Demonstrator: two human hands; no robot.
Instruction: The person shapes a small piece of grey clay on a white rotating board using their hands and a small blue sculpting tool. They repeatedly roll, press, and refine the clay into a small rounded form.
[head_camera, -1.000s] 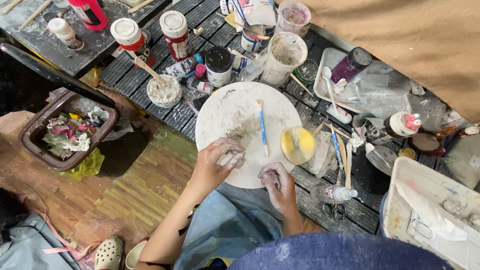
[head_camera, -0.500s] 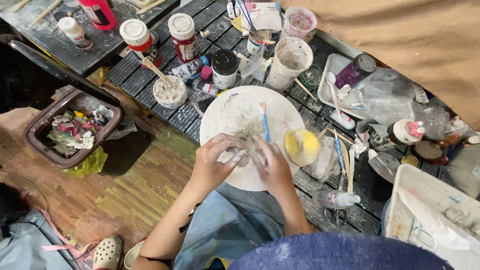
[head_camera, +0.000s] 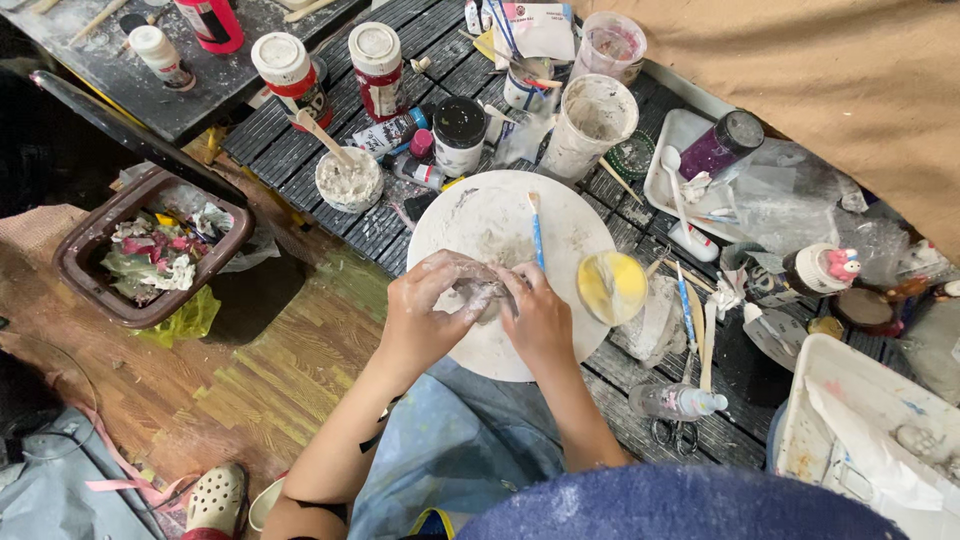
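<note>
Seen from above, a person's left hand (head_camera: 425, 315) and right hand (head_camera: 538, 318) meet over a round white board (head_camera: 560, 225) on a dark slatted table (head_camera: 300, 140), both cupped around a small grey-white lump of clay (head_camera: 480, 293) held between the fingers just above the board. A blue-handled brush (head_camera: 536, 228) lies on the board beyond the hands, and a yellow-stained cup (head_camera: 611, 287) sits at its right edge. A small tub of white paste (head_camera: 348, 180) stands to the left, and a brown bin of scraps (head_camera: 150, 250) rests on the wooden floor.

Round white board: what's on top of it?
On the round white board lie a blue brush and grey smears. The left hand and right hand press a grey clay lump, mostly covered; the board beneath is hidden.
</note>
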